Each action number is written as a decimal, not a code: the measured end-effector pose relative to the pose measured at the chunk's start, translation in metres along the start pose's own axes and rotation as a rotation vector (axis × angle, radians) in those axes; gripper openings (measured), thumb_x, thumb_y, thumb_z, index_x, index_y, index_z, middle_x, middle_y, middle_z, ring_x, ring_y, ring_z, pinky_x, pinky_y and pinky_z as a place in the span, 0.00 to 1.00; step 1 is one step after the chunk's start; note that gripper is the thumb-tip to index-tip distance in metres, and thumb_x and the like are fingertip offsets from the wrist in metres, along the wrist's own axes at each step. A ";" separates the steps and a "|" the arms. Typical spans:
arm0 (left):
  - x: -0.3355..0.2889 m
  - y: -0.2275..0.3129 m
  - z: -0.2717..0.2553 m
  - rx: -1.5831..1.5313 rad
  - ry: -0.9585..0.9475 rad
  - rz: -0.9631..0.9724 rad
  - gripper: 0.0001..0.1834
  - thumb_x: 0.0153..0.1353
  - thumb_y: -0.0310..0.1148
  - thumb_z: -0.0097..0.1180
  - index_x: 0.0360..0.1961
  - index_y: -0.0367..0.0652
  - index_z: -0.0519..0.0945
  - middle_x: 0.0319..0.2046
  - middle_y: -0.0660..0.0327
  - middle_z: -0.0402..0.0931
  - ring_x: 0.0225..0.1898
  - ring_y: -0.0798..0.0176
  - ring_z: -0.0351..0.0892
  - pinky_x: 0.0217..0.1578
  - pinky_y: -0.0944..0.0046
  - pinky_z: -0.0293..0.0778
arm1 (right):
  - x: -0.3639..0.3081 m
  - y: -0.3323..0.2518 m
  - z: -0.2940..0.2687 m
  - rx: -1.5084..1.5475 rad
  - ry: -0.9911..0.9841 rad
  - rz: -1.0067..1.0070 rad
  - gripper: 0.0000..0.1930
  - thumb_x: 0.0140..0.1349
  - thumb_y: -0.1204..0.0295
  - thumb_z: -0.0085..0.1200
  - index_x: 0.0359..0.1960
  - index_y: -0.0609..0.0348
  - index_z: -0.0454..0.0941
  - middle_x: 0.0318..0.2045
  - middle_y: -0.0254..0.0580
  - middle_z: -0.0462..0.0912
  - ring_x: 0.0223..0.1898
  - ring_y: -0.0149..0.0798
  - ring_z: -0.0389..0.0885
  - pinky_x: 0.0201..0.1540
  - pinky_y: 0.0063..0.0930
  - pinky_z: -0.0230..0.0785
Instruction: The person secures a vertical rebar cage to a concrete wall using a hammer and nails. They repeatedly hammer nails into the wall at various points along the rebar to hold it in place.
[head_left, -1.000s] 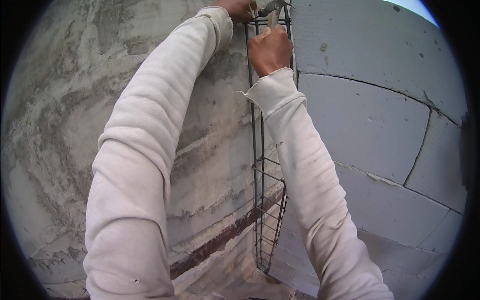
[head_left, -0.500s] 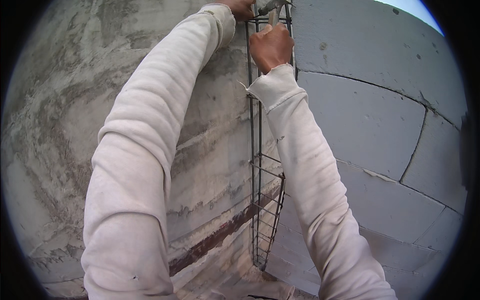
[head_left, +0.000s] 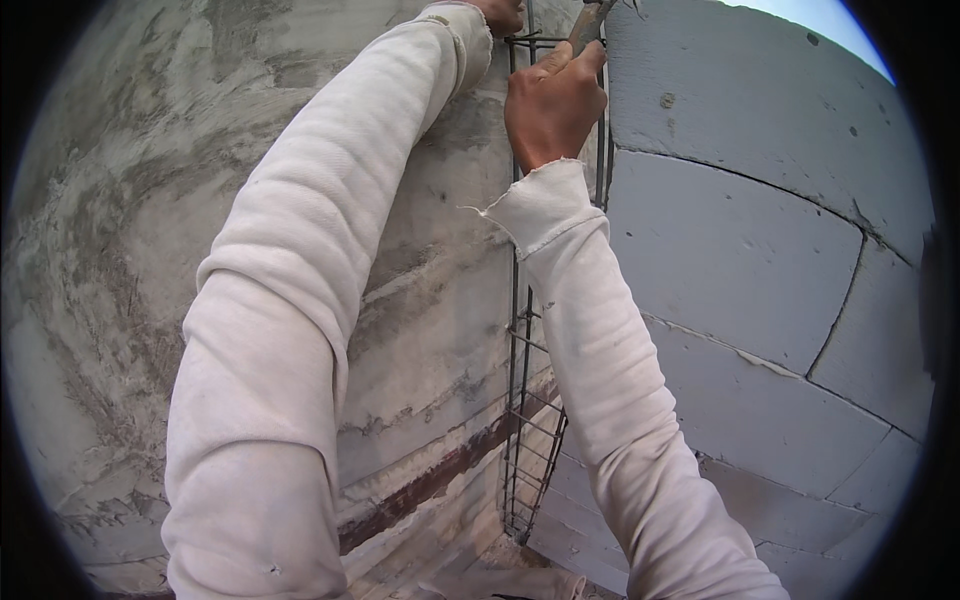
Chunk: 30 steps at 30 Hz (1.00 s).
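Observation:
My right hand [head_left: 553, 110] is wrapped round the handle of a hammer [head_left: 588, 28], in front of the upper part of a rebar cage [head_left: 514, 365]. The hammer's head is mostly cut off by the top edge. My left hand [head_left: 500, 14] is at the top edge, beside the cage's upper bars. Its fingers look curled, but what they hold, if anything, is out of sight. The tall, narrow cage of dark rods and cross ties stands upright in the corner between two walls.
On the left rises a rough plastered wall [head_left: 120, 300] with a dark reddish band [head_left: 430, 490] low down. A wall of large grey blocks [head_left: 735, 250] stands on the right. Sky [head_left: 815, 18] shows above it. Pale cloth [head_left: 505, 583] lies at the bottom edge.
My right hand and the hammer have shifted slightly down and right, and the hammer leans more to the right. Its head has mostly left the picture. The whole view has shifted slightly.

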<state>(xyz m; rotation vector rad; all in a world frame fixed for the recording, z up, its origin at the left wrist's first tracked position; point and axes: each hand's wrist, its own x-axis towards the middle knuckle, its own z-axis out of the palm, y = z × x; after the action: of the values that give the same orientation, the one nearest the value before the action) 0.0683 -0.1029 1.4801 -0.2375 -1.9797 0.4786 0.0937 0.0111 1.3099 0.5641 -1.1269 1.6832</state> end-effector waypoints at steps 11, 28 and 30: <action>0.004 0.000 -0.002 -0.003 -0.075 -0.045 0.15 0.54 0.30 0.62 0.43 0.37 0.87 0.43 0.41 0.86 0.49 0.42 0.87 0.47 0.48 0.82 | 0.011 0.001 0.005 -0.262 -0.232 0.085 0.13 0.68 0.74 0.50 0.43 0.79 0.76 0.40 0.76 0.84 0.44 0.71 0.86 0.48 0.54 0.81; 0.015 0.009 -0.007 -0.053 -0.158 -0.135 0.17 0.54 0.32 0.62 0.46 0.40 0.87 0.46 0.43 0.86 0.51 0.43 0.86 0.49 0.48 0.81 | 0.019 0.009 0.009 -0.322 -0.241 0.016 0.16 0.67 0.72 0.51 0.45 0.79 0.70 0.39 0.78 0.84 0.42 0.74 0.86 0.50 0.58 0.79; 0.011 0.005 -0.006 -0.041 -0.180 -0.147 0.18 0.54 0.32 0.62 0.46 0.40 0.87 0.46 0.44 0.86 0.51 0.43 0.86 0.50 0.48 0.81 | 0.023 0.004 -0.001 -0.237 -0.206 -0.030 0.16 0.66 0.72 0.52 0.45 0.79 0.70 0.40 0.78 0.83 0.43 0.74 0.86 0.50 0.57 0.79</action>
<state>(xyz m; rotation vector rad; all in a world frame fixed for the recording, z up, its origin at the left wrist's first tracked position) 0.0689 -0.0928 1.4888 -0.0755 -2.1662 0.3761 0.0815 0.0224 1.3259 0.6086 -1.4371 1.4639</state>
